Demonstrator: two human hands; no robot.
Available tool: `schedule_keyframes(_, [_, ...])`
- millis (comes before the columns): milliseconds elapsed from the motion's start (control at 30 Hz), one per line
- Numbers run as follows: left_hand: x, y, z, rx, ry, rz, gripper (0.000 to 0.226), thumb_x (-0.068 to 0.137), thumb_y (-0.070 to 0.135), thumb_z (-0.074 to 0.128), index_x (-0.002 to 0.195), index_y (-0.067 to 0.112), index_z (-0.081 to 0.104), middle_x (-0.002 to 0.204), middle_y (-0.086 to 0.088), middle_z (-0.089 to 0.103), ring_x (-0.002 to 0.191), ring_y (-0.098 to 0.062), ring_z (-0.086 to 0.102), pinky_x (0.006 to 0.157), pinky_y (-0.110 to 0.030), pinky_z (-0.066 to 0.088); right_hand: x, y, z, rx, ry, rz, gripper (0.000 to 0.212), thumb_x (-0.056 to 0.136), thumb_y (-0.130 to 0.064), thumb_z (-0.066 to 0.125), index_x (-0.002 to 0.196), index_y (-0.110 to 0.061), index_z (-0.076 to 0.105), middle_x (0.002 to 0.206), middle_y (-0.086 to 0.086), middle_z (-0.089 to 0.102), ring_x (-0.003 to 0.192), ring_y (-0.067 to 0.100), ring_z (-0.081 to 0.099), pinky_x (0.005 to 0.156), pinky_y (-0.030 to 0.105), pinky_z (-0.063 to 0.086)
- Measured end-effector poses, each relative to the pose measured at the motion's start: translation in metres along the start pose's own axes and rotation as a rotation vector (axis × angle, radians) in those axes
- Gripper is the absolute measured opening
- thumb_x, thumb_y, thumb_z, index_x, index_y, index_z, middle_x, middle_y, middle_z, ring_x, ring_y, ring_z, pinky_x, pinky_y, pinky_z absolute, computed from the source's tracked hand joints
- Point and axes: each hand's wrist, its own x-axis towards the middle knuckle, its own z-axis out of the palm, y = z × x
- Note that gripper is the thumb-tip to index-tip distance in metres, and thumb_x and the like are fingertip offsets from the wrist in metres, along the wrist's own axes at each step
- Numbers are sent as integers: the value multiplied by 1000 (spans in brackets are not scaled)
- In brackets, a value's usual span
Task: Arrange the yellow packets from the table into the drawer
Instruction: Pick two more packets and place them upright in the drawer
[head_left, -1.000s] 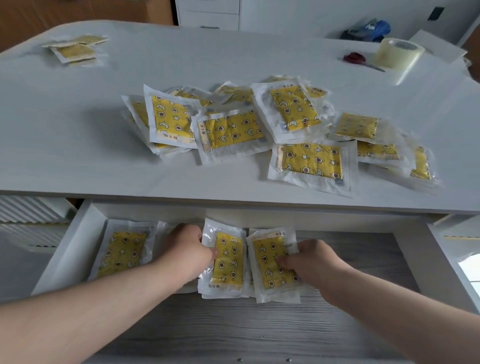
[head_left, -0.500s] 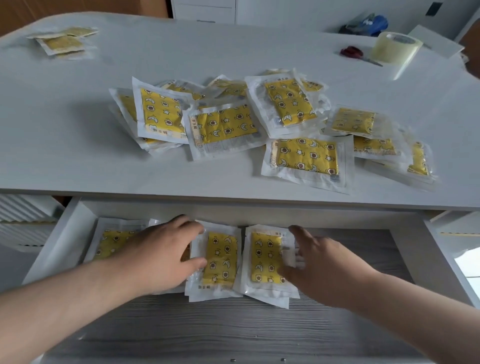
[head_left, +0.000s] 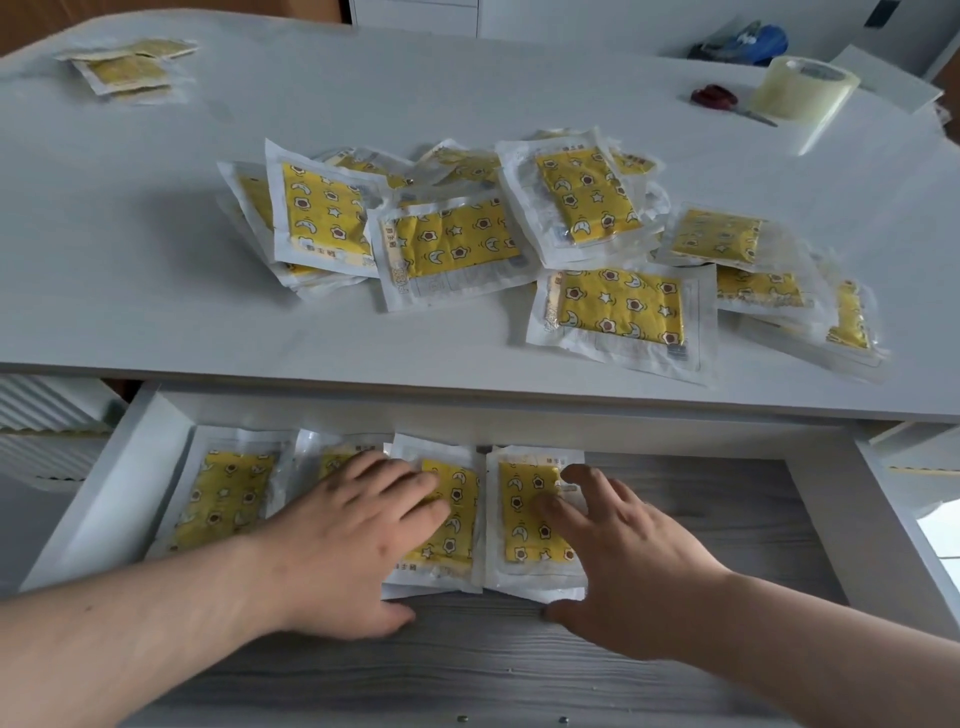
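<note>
Several yellow packets in clear wrappers lie in a loose pile (head_left: 519, 244) on the white table (head_left: 130, 260). Below its front edge an open drawer (head_left: 779, 545) with a grey wood-grain floor holds a row of yellow packets. My left hand (head_left: 358, 540) lies flat with straight fingers on the middle packet (head_left: 452, 519), covering the one left of it. My right hand (head_left: 618, 561) rests with spread fingers on the right packet (head_left: 524, 514). Another packet (head_left: 223, 499) sits at the drawer's left end.
A small separate stack of yellow packets (head_left: 124, 67) lies at the table's far left. A roll of clear tape (head_left: 800, 88), red-handled scissors (head_left: 717, 98) and a blue object (head_left: 753, 44) sit at the far right. The drawer floor right of my hands is bare.
Both hands have opened from gripping the two packets to lying flat on them. The packets have slid back toward the rear of the drawer.
</note>
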Motion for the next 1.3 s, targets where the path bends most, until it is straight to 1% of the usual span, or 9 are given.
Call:
schedule_keyframes(200, [3, 2, 8, 11, 64, -38, 74, 61, 60, 51, 118, 16, 64, 120, -6, 65, 108, -24, 64, 98, -42, 37, 2, 6, 4, 78, 18, -17, 74, 85, -41, 55, 147, -31, 17, 147, 0, 14, 131, 24, 37, 100, 31, 47])
schedule_keyframes(367, [5, 1, 13, 1, 106, -39, 71, 60, 52, 46, 119, 16, 64, 120, -5, 65, 107, -23, 64, 95, -41, 44, 5, 7, 4, 92, 11, -20, 75, 86, -35, 54, 148, -33, 13, 146, -4, 10, 133, 23, 33, 103, 31, 45])
schedule_keyframes(467, [4, 0, 15, 17, 127, -35, 75, 63, 60, 48, 122, 16, 63, 123, -5, 64, 109, -23, 63, 96, -41, 41, 6, 8, 2, 54, 12, -20, 76, 86, -39, 53, 149, -34, 11, 148, -6, 11, 136, 22, 30, 106, 29, 40])
schedule_keyframes(600, [3, -1, 17, 39, 172, -42, 82, 64, 74, 48, 122, 18, 64, 125, -5, 63, 114, -23, 57, 96, -41, 38, 7, 9, -2, 18, 61, -20, 77, 80, -66, 51, 146, -39, 22, 153, -4, 17, 139, 23, 25, 113, 37, 29])
schedule_keyframes(700, [3, -1, 17, 54, 184, -23, 79, 63, 72, 48, 121, 21, 65, 125, -3, 63, 114, -21, 55, 96, -40, 38, 10, 4, 4, -106, 149, -63, 76, 67, -78, 46, 132, -39, 49, 141, 1, 49, 126, 28, 52, 99, 43, 46])
schedule_keyframes(933, [3, -1, 20, 62, 183, -23, 76, 62, 72, 49, 116, 22, 67, 121, -5, 66, 109, -24, 64, 93, -39, 40, 22, -1, 13, -168, 267, -136, 66, 61, -66, 62, 111, -23, 61, 122, 8, 61, 111, 30, 61, 89, 41, 54])
schedule_keyframes(1100, [3, -2, 22, 65, 202, -9, 75, 62, 73, 48, 117, 23, 65, 123, -3, 65, 110, -23, 64, 94, -38, 40, 24, -4, 21, -68, 320, -120, 61, 68, -66, 50, 106, -19, 59, 111, 5, 62, 98, 26, 64, 79, 38, 58])
schedule_keyframes(1200, [2, -2, 22, 47, 213, -7, 73, 67, 75, 45, 116, 25, 66, 124, -1, 65, 111, -21, 64, 93, -37, 41, 25, 1, 22, -69, 315, -155, 67, 69, -71, 51, 111, -19, 57, 114, 5, 60, 101, 26, 62, 87, 40, 56])
schedule_keyframes(1300, [4, -8, 23, -5, 226, -54, 64, 77, 67, 41, 118, 26, 66, 123, 3, 65, 110, -16, 64, 93, -32, 40, 21, 9, 12, 11, 285, -161, 77, 67, -79, 45, 121, -25, 58, 128, 0, 57, 118, 22, 54, 104, 34, 39])
